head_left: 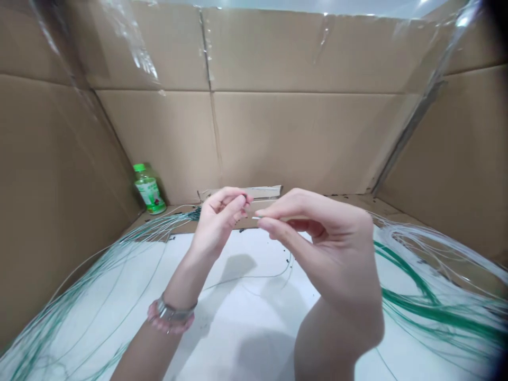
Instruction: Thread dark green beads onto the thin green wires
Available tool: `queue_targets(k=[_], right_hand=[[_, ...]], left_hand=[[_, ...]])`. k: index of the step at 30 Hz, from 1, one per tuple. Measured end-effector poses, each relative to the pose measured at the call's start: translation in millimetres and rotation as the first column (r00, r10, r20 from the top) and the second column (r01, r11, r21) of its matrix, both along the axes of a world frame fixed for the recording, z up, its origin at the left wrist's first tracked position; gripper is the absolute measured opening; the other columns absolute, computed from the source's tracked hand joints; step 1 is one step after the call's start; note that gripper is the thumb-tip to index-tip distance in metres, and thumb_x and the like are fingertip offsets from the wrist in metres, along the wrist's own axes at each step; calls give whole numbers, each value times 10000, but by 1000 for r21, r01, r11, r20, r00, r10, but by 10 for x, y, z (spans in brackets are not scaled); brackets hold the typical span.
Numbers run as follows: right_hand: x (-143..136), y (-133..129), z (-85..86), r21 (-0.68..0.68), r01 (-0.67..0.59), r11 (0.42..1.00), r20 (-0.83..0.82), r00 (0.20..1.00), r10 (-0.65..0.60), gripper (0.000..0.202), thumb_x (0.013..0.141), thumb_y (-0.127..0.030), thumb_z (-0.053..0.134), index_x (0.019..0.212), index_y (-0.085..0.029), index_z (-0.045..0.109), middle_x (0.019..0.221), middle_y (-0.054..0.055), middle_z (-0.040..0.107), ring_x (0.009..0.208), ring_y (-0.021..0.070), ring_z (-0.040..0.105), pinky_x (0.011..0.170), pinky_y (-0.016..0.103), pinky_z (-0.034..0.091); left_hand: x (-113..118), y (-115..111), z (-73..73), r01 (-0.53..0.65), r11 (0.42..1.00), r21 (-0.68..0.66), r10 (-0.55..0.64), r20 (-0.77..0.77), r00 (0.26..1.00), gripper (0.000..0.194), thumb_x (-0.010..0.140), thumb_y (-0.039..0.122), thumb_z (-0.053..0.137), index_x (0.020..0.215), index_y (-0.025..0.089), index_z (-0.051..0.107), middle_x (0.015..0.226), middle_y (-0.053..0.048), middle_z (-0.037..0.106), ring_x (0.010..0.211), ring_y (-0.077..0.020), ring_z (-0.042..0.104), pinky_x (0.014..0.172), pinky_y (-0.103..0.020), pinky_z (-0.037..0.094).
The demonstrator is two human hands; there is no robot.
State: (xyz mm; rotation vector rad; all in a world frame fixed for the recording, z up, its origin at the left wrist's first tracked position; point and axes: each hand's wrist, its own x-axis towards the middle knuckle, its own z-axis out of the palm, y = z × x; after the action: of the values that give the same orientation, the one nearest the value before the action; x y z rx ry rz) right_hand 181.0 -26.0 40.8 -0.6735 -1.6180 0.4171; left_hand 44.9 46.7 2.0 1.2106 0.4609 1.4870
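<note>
My right hand point(317, 233) is closed in a pinch, thumb against forefinger. A short white wire end point(256, 217) sticks out of that pinch toward the left. Just across a small gap, my left hand point(222, 217) has its thumb and fingers pressed together. A tiny dark spot shows at its fingertips, too small to name. A thin wire point(254, 277) curves over the white surface below the hands; whether it joins the wire in my right hand cannot be seen. My left wrist wears a pink beaded bracelet point(170, 317) with a metal band.
Green and white wires point(119, 254) fan out at the left, some with dark ends. More white wire point(432, 238) and green wire point(436, 312) lie at the right. A green bottle point(148, 190) stands in the left corner. Cardboard walls point(293, 137) enclose the white work surface point(226, 333); tiny black bits are scattered.
</note>
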Motion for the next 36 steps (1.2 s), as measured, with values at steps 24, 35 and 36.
queue_targets(k=[24,35,36], right_hand=[[-491,-55,-57,339,187,922,55,974,-218,199,695,25,662,725,-164,606,678,-13,590,629,82,554,542,204,471],[-447,-24,-83,361,175,916,80,973,-217,203,716,10,639,736,-188,599,689,-2,596,622,104,562,523,219,470],[-446,-19,-82,359,178,916,79,972,-220,202,716,8,639,729,-189,597,692,0,597,622,104,562,521,218,469]], left_hand=[[-507,-362,158,220,946,239,-236,41,971,119,706,126,739,750,235,721,736,36,656,699,-43,603,644,-117,499],[-493,-374,189,174,952,252,-182,7,983,151,671,79,746,721,221,736,703,14,653,635,-52,590,578,-116,495],[-489,-371,190,166,954,250,-174,9,985,154,661,75,752,712,219,735,697,13,654,629,-53,590,569,-116,496]])
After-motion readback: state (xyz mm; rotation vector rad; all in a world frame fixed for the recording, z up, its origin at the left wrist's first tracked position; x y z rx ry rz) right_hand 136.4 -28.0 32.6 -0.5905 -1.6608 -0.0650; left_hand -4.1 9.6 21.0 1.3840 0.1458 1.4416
